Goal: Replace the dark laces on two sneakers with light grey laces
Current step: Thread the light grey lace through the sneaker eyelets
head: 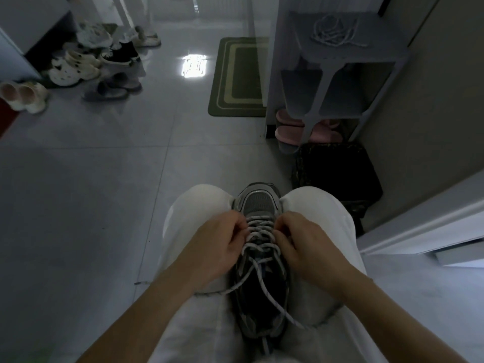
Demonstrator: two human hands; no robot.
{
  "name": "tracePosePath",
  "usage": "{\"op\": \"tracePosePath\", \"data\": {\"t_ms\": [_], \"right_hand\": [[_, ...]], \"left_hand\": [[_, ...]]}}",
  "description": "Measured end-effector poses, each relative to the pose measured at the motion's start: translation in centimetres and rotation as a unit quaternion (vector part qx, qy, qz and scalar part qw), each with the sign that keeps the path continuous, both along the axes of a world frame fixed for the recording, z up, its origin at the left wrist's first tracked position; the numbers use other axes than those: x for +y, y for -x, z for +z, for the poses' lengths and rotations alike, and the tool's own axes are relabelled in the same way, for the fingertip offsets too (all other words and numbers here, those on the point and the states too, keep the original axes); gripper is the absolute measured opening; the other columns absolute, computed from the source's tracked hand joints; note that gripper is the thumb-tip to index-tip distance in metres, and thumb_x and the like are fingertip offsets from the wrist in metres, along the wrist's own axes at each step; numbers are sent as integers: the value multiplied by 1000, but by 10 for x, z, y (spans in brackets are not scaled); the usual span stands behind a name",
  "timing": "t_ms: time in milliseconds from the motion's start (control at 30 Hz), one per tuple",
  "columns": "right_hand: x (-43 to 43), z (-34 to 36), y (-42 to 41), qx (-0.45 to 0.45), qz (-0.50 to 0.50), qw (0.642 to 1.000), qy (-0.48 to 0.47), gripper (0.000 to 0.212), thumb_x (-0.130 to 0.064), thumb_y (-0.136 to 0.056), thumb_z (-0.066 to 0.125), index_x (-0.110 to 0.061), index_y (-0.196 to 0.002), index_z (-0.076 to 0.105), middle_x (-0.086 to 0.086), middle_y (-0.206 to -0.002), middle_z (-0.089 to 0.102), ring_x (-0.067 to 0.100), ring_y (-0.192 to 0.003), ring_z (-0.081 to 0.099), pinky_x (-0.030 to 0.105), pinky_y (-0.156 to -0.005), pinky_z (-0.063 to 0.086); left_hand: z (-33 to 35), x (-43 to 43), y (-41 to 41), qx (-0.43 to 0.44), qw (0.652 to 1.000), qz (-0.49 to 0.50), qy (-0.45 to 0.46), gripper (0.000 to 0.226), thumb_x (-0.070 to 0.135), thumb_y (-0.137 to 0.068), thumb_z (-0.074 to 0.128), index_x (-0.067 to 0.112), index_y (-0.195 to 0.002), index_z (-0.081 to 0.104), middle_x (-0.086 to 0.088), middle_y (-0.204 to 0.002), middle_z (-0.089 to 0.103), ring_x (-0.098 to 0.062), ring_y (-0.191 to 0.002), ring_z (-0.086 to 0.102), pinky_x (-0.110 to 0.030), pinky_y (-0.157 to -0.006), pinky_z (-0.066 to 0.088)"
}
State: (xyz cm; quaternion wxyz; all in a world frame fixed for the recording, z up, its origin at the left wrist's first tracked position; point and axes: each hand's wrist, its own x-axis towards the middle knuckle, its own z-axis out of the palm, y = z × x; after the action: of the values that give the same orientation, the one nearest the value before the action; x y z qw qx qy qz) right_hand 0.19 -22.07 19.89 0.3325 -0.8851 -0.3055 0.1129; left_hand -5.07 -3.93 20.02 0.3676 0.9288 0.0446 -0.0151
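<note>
A grey and black sneaker [258,203] lies between my knees, toe pointing away, wedged between my white trouser legs. A light grey speckled lace [259,234] crosses its upper eyelets, and both loose ends trail back over the shoe's opening toward my lap. My left hand [220,244] pinches the lace at the sneaker's left eyelets, fingers curled. My right hand [301,242] pinches the lace on the right side the same way. Another light lace [334,31] lies coiled on top of the grey shoe rack [351,56] at the far right.
Pink slippers [289,129] sit under the rack, and a dark bin [337,171] stands beside my right knee. A green mat [239,77] lies ahead on the tiled floor. Several shoes [86,66] are piled at the far left. A white door frame [429,226] is at right.
</note>
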Motion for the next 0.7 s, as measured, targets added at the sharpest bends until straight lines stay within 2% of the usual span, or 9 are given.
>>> {"op": "tracePosePath", "data": {"t_ms": [100, 200, 267, 300, 367, 467, 567, 633, 700], "right_hand": [[-1, 3, -4, 5, 12, 1000, -7, 9, -23, -95, 50, -19, -87, 46, -9, -72, 52, 8, -63, 49, 19, -57, 35], [-2, 5, -11, -2, 36, 999, 4, 7, -21, -94, 51, -16, -89, 50, -5, -73, 58, 15, -65, 55, 27, -61, 41], [-5, 4, -16, 7, 17, 1000, -4, 6, -20, -93, 54, -18, -87, 53, -10, -71, 58, 11, -67, 56, 19, -62, 40], [-5, 3, -18, 9, -6, 1000, -10, 5, -19, -92, 56, -19, -87, 56, -12, -70, 57, 9, -67, 56, 15, -62, 38], [-6, 1, -20, -7, -31, 999, 2, 5, -19, -91, 58, -17, -87, 62, -10, -74, 61, 11, -73, 57, 14, -63, 34], [-1, -3, -20, -18, -12, 999, 43, 6, -19, -89, 60, -15, -91, 64, -1, -88, 64, 15, -81, 57, 21, -70, 36], [2, -2, -19, -18, 8, 999, 38, 5, -21, -89, 58, -16, -88, 60, -2, -84, 59, 14, -77, 54, 21, -66, 34], [1, -2, -18, -14, 19, 999, 46, 9, -23, -91, 55, -17, -84, 53, -3, -80, 55, 16, -72, 52, 25, -64, 36], [0, 0, -21, -10, 25, 998, 52, 12, -24, -92, 53, -17, -83, 48, -1, -76, 53, 17, -68, 50, 30, -62, 38]], "left_hand": [[1, 1, 2, -42, 999, -2, -24, 11, 23, -92, 54, 27, -84, 46, 14, -58, 47, 0, -52, 47, -11, -50, 33], [1, 4, -6, -21, 999, -26, -35, 12, 23, -92, 53, 28, -85, 45, 13, -63, 51, -4, -55, 49, -15, -53, 34], [2, 8, -13, 15, 1000, -23, -8, 12, 21, -93, 52, 25, -82, 50, 12, -65, 56, -6, -59, 54, -17, -59, 43], [2, 10, -15, 32, 999, -6, 22, 13, 18, -94, 51, 22, -81, 54, 10, -67, 59, -8, -60, 57, -23, -62, 48], [1, 11, -16, 50, 997, 25, 49, 12, 14, -92, 53, 18, -82, 59, 3, -72, 65, -13, -65, 61, -30, -68, 52], [-2, 7, -13, 50, 999, 9, -2, 9, 11, -85, 60, 16, -91, 65, 3, -82, 66, -11, -76, 60, -19, -72, 44], [-5, 4, -12, 35, 999, 11, -29, 9, 14, -84, 61, 17, -92, 64, 11, -73, 58, -11, -74, 56, -19, -67, 38], [-5, 3, -13, 35, 998, 11, -49, 6, 19, -85, 60, 20, -91, 61, 16, -66, 49, -10, -70, 50, -18, -63, 32], [-4, 2, -16, 41, 998, 0, -54, 6, 21, -86, 58, 21, -92, 59, 15, -69, 49, -11, -72, 51, -18, -64, 33]]}}
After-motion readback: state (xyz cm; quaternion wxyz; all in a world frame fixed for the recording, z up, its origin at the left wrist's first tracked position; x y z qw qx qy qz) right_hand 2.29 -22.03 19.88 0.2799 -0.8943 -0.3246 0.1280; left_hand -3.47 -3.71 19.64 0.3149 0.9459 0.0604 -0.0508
